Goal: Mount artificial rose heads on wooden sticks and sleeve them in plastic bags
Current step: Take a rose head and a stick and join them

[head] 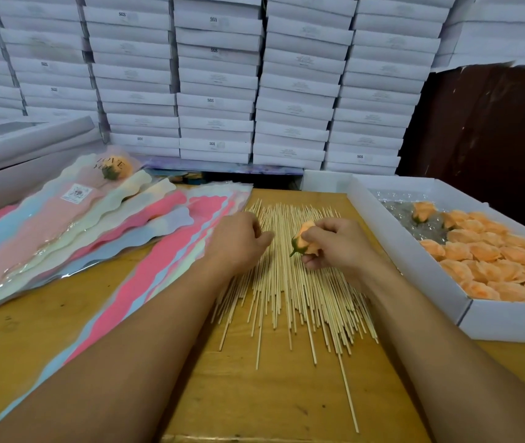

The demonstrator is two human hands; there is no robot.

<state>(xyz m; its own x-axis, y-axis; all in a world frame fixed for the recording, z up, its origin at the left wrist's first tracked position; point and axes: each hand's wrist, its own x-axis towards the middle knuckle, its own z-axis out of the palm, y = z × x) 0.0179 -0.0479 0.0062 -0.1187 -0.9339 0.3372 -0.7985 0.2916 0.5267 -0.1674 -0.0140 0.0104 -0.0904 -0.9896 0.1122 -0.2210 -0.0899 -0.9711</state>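
Note:
My right hand (pixel 339 243) grips a peach rose head (pixel 306 241) with its green base pointing down-left, just above a spread pile of wooden sticks (pixel 293 289) on the table. Over the left edge of that pile rests my left hand (pixel 239 239), fingers curled down onto the sticks; whether it pinches one is hidden. Several more peach rose heads (pixel 491 263) fill a white box (pixel 414 260) on the right. Pastel plastic sleeves (pixel 95 231) lie fanned out on the left, and one sleeved rose (pixel 117 169) lies on top at the back.
Stacks of white flat boxes (pixel 216 78) form a wall behind the wooden table (pixel 254 394). A large grey box (pixel 15 145) sits at the far left. A dark brown panel (pixel 484 123) stands behind the box of roses.

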